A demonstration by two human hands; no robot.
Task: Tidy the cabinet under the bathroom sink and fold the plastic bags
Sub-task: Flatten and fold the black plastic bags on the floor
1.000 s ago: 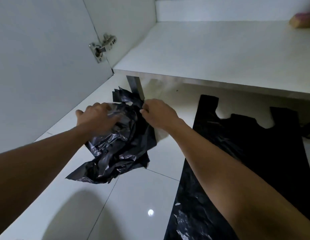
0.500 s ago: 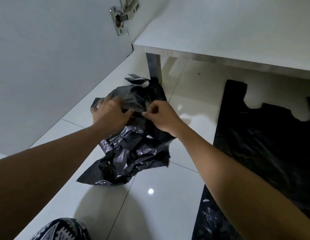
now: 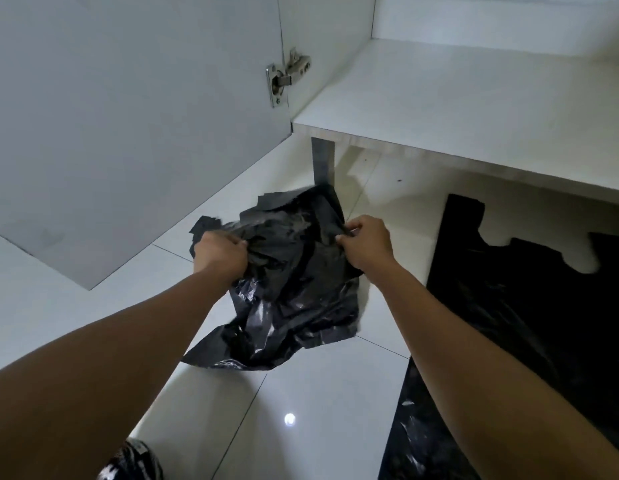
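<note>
- The two hands have drawn apart since half a second ago. Then they pinched the crumpled black bag point(image 3: 294, 289) close together near its middle; now the plastic is pulled out between them.
- The left hand point(image 3: 220, 252) grips the bag's left edge, fingers curled into the plastic.
- The right hand point(image 3: 365, 245) pinches the upper right edge between thumb and fingers.
- The bag sits on the white tiled floor point(image 3: 318, 410) in front of the open cabinet, its top lifted and its lower end trailing on the tiles.
- Just behind it a metal leg point(image 3: 323, 161) stands under the front edge of the cabinet shelf point(image 3: 457, 105).
- To the right, a flat black bag point(image 3: 526, 306) lies spread on the floor, handles toward the cabinet, partly hidden by the right forearm.
- The cabinet door point(image 3: 128, 116) stands open on the left, on a metal hinge point(image 3: 287, 77).
- A patterned cloth point(image 3: 135, 462) shows at the bottom edge.
</note>
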